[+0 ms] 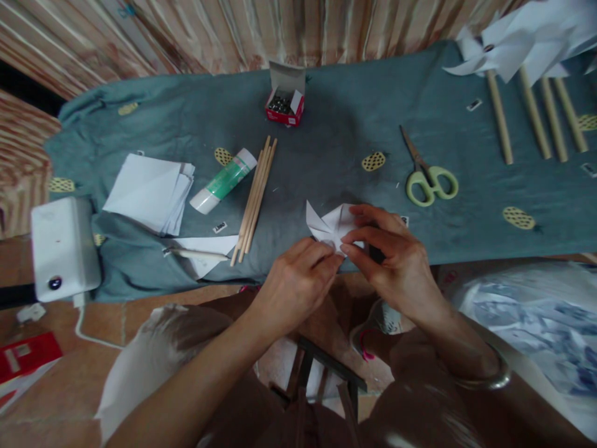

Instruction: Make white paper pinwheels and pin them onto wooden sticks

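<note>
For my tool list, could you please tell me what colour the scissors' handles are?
The scissors' handles are light yellowish green, showing best in the head view.

L hand pinches near edge of part-folded white paper pinwheel; R hand pinches same pc. at ctr./rt. side. One pointed blade stands up at its left. Work is at near edge of grey-green tablecloth, pineapple print.

L of work: bundle of thin wooden sticks; green/white glue stick just beside; stack of white paper squares further L; white pen lying across loose paper pc..

Beyond: red box, lid up, small metal pcs. inside. R: scissors, green handles, blades together, pointing away. Far R: white pinwheels on wooden handles, side by side.
</note>
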Demonstrator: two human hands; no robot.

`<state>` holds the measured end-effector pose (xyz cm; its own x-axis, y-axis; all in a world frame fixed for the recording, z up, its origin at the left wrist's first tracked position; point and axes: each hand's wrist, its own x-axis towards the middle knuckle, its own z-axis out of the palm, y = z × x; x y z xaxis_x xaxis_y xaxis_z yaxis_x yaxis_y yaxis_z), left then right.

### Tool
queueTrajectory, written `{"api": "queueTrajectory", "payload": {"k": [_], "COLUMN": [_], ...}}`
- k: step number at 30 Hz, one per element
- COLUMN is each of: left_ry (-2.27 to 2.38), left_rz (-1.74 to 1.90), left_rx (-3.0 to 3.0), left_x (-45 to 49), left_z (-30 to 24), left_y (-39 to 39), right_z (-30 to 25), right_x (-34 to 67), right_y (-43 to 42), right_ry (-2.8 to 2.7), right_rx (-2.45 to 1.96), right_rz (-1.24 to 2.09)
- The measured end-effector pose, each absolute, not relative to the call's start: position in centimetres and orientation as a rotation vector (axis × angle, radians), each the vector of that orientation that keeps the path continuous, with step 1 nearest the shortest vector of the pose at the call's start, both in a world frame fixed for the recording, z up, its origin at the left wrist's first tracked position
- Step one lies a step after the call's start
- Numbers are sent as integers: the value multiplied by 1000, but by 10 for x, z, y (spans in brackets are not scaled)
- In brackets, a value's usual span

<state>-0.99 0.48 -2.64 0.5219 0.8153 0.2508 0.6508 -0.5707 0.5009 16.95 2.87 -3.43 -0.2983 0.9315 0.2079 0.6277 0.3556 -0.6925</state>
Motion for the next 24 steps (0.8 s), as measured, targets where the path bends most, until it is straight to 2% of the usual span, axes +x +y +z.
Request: {"api": "queueTrajectory", "payload": {"k": [13,24], "left_ry": [1208,1218], "left_rz": [668,669], "left_rx": [2434,2402], "left_x": [-10,-8], "left_z": [-27,-28], "left_y": [5,5], "right_z": [-37,-43], "right_x": [168,159], "right_y": [19,17], "right_ry": [-2251,-2183], "right_rx": [-1250,-1293], "right_rz": [448,339]}}
